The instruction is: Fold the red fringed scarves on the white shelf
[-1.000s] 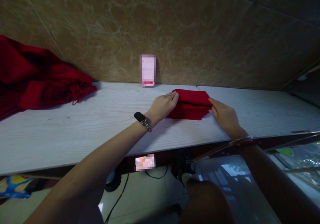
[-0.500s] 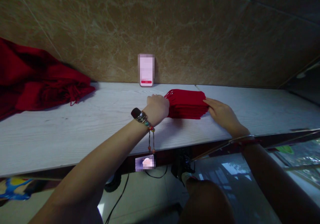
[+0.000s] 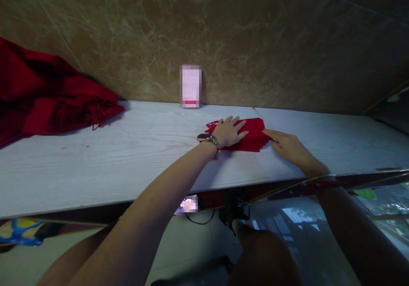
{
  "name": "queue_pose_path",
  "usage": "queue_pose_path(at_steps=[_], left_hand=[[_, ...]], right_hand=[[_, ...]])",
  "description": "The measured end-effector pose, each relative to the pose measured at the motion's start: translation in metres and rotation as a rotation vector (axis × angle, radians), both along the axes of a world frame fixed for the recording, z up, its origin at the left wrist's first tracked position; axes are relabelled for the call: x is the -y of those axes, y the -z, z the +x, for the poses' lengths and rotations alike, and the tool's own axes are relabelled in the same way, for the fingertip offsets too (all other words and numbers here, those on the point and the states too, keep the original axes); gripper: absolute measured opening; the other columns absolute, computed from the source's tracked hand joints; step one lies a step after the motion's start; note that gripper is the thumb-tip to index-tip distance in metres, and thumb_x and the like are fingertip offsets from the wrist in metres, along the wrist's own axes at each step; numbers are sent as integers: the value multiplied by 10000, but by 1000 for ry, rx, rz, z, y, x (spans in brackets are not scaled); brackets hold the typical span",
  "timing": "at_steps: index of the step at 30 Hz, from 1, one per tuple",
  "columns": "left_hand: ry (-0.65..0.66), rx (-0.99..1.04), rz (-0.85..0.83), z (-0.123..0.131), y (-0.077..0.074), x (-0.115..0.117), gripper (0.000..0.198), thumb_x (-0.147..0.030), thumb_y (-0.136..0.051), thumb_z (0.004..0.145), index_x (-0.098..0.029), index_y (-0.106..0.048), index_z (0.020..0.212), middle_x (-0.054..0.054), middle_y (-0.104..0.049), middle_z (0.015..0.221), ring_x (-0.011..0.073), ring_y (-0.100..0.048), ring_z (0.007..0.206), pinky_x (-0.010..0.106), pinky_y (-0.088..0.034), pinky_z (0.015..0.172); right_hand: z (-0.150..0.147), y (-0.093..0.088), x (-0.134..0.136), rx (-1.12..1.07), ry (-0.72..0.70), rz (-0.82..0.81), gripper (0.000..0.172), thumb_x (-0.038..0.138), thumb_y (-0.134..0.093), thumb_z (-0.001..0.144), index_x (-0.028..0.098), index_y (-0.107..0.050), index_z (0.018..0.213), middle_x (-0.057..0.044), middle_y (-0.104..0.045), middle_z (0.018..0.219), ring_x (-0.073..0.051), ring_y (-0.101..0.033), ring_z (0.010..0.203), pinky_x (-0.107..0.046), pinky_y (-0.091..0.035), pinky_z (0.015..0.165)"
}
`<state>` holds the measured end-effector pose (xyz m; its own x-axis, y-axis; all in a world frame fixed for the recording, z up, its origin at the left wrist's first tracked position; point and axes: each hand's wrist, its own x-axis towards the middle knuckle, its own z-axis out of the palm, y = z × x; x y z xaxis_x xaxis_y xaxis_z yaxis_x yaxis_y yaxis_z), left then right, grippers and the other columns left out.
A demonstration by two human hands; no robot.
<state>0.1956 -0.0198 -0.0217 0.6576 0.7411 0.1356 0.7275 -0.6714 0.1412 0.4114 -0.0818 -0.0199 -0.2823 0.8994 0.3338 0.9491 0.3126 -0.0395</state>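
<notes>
A red fringed scarf, folded into a flat, layered bundle, lies on the white wood-grain counter. My left hand rests palm down on its left part, fingers spread over the top layer. Loose tassels poke out past the left end, beside that hand. At the bundle's right end, the stretched fingertips of my right hand touch the edge, palm turned inward. Part of the scarf is hidden beneath my left hand.
A heap of red fringed cloth lies at the counter's left, by the brown marbled wall. A phone leans on that wall. Below the front edge are a lit screen and a black cable.
My left hand has moved right, from a closed grip at the fringed end to lying spread on top of the scarf. My right hand stays at the right end.
</notes>
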Motion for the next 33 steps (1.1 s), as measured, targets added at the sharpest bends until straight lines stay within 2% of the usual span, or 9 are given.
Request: queue_pose_path(at_steps=[4, 7, 11, 15, 20, 24, 28, 31, 33], left_hand=[[24, -59, 2, -1, -4, 1, 542, -464, -240, 960, -216, -280, 1440, 78, -277, 1512, 261, -249, 1374, 454, -252, 1088], [35, -82, 7, -3, -4, 1, 541, -456, -234, 963, -206, -283, 1439, 86, -282, 1509, 262, -267, 1366, 451, -253, 1086], [45, -78, 39, -21, -1, 1, 532, -440, -237, 965, -187, -305, 1430, 104, -316, 1491, 255, -303, 1347, 447, -272, 1075], [47, -65, 38, -58, 7, 2, 515, -422, -259, 962, -197, -326, 1420, 110, -316, 1490, 257, -309, 1342, 450, -279, 1070], [47, 36, 28, -114, 21, 9, 508, -383, -258, 956, -163, -361, 1403, 133, -329, 1478, 255, -343, 1321, 423, -293, 1071], [32, 147, 54, -157, 27, 23, 488, -363, -262, 944, -148, -440, 1344, 123, -415, 1418, 222, -404, 1276, 390, -338, 1053], [-42, 130, 49, -191, 24, 37, 460, -304, -274, 924, -145, -484, 1301, 119, -475, 1362, 204, -475, 1208, 381, -369, 1030], [-140, 85, 94, -199, 18, 44, 411, -236, -333, 886, -166, -534, 1238, 98, -546, 1294, 213, -506, 1171, 408, -406, 993], [-215, 87, 174, -193, 9, 51, 379, -183, -358, 864, -160, -582, 1169, 107, -555, 1287, 237, -505, 1177, 438, -417, 973]], right_hand=[[-7, -26, -6, -95, 40, 11, 372, 153, -472, 765, 226, -689, 1059, -58, -699, 1088, -274, -651, 998, -434, -510, 904], [-26, -33, -17, -155, 90, 108, 362, 225, -448, 833, 181, -654, 1128, -104, -655, 1176, -289, -593, 1103, -448, -438, 991], [-56, -4, -33, -170, 86, 28, 422, 236, -381, 865, 160, -577, 1231, -98, -571, 1304, -262, -471, 1249, -476, -346, 1065], [-80, 25, -35, -266, 122, -46, 476, 260, -315, 886, 142, -522, 1299, -98, -466, 1405, -228, -389, 1313, -438, -281, 1110], [-118, 28, -27, -329, 131, -39, 497, 271, -315, 883, 141, -491, 1329, -97, -438, 1427, -263, -331, 1344, -483, -286, 1101], [-150, 21, -19, -362, 112, 1, 478, 268, -344, 876, 120, -529, 1292, -136, -487, 1378, -285, -390, 1307, -489, -323, 1081], [-166, 20, -11, -425, 67, 58, 422, 240, -414, 848, 176, -595, 1224, -120, -623, 1204, -289, -531, 1176, -510, -372, 1046], [-165, 23, -10, -524, 80, 85, 436, 195, -460, 807, 209, -591, 1223, -105, -661, 1121, -276, -584, 1096, -495, -426, 999], [-160, 24, -15, -642, 93, 58, 462, 188, -474, 795, 208, -561, 1248, -94, -672, 1092, -256, -616, 1041, -453, -483, 936]])
